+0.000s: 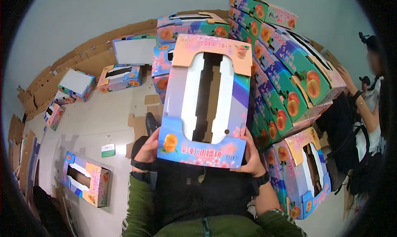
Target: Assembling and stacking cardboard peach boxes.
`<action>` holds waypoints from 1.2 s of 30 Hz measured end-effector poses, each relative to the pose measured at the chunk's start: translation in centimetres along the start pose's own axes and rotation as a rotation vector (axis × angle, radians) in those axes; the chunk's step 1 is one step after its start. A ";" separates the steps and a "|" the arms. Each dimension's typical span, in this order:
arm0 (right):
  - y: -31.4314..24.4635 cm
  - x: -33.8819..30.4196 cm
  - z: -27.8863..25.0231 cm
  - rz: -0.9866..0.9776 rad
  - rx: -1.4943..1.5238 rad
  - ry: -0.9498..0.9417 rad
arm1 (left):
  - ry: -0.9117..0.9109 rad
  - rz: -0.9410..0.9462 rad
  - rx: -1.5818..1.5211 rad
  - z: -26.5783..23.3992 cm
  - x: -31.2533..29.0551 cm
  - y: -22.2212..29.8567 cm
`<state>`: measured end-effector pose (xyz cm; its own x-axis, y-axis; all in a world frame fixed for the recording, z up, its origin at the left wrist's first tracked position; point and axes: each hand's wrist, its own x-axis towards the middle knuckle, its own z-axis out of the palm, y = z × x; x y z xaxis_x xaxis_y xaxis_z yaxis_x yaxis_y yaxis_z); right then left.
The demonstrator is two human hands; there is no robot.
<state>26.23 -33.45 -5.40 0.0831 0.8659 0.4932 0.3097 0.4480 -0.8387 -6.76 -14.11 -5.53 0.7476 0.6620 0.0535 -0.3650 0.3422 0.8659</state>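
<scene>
While a white-topped box (76,85) lies far to the left near a brown cardboard border (39,88), one colourful box (93,181) sits alone on the pale floor nearer the person, and another box (120,78) lies farther back; these loose ones look like the part not yet stacked. Next comes the left hand (147,149), its fingers gripping the lower left corner of the held box (223,100), which is raised in front of the body, its long opening facing the camera. The right hand (252,158) clasps the lower right corner; the fingertips underneath are hidden. Beyond it, a tall stack (285,80) of similar boxes suggests much is done, with an open-topped box (297,175) nearer the person. At far right, a co-worker's hand (347,78) is by the stack's end.
</scene>
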 end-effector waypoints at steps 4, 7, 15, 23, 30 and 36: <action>-0.9 -1.7 0.7 0.007 0.010 -0.031 | 0.205 -0.049 0.066 2.0 -0.4 -2.8; -1.6 -2.7 1.6 -0.002 0.010 0.037 | 0.211 0.043 -0.067 3.1 -1.0 -4.3; -2.1 -5.7 5.8 0.292 0.728 0.302 | 0.135 0.196 -0.031 10.6 -1.8 -2.6; -10.9 3.2 4.7 0.064 0.661 0.735 | -0.138 0.458 0.150 13.5 0.3 1.6; -19.5 9.7 -5.1 -0.256 0.605 0.733 | 0.022 0.000 0.645 4.2 2.3 -5.0; -24.2 8.7 -14.2 -0.316 0.569 0.558 | 0.118 0.124 1.309 1.2 1.5 -11.3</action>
<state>32.91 -39.90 22.44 0.5731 0.5123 0.6396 -0.1129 0.8224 -0.5576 -0.83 -17.75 -14.63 0.6716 0.7184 0.1813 0.4256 -0.5743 0.6993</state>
